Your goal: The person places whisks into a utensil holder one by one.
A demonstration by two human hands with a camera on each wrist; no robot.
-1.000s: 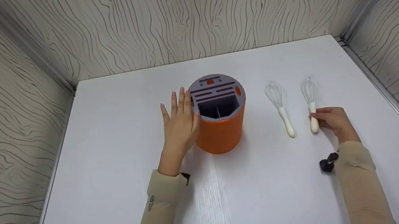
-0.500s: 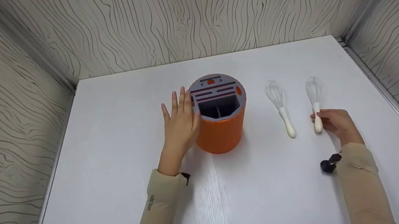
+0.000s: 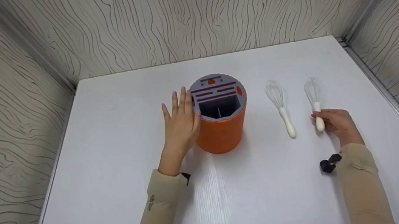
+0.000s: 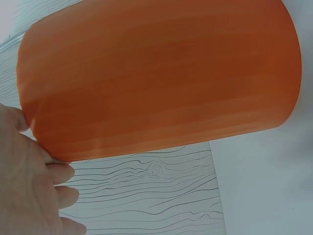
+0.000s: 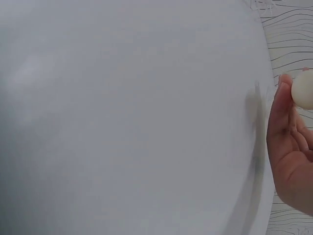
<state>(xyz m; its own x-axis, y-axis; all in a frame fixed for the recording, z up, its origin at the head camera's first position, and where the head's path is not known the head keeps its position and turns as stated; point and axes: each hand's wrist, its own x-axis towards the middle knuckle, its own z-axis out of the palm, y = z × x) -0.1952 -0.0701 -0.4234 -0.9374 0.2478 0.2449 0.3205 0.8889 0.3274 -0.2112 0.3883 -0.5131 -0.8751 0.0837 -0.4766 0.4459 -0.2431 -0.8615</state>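
An orange utensil holder (image 3: 221, 137) with a grey slotted top stands upright in the middle of the table. My left hand (image 3: 181, 131) rests against the left side of its rim with fingers straight; the left wrist view shows the fingers (image 4: 61, 174) at the holder's edge. On the right, my right hand (image 3: 340, 123) pinches the white handle of a whisk (image 3: 319, 120) between thumb and fingers. In the right wrist view only the handle's rounded end (image 5: 304, 90) shows. A second whisk (image 3: 286, 122) lies on the table between the holder and my right hand.
The white table (image 3: 113, 156) is bounded by wood-grain patterned walls (image 3: 191, 17) at the back and both sides. A black device (image 3: 329, 163) sits at my right wrist, low over the table.
My right hand and the whisk in it have shifted slightly to the right, and the whisk's tilt has changed a little. The left hand and the holder have stayed nearly in place.
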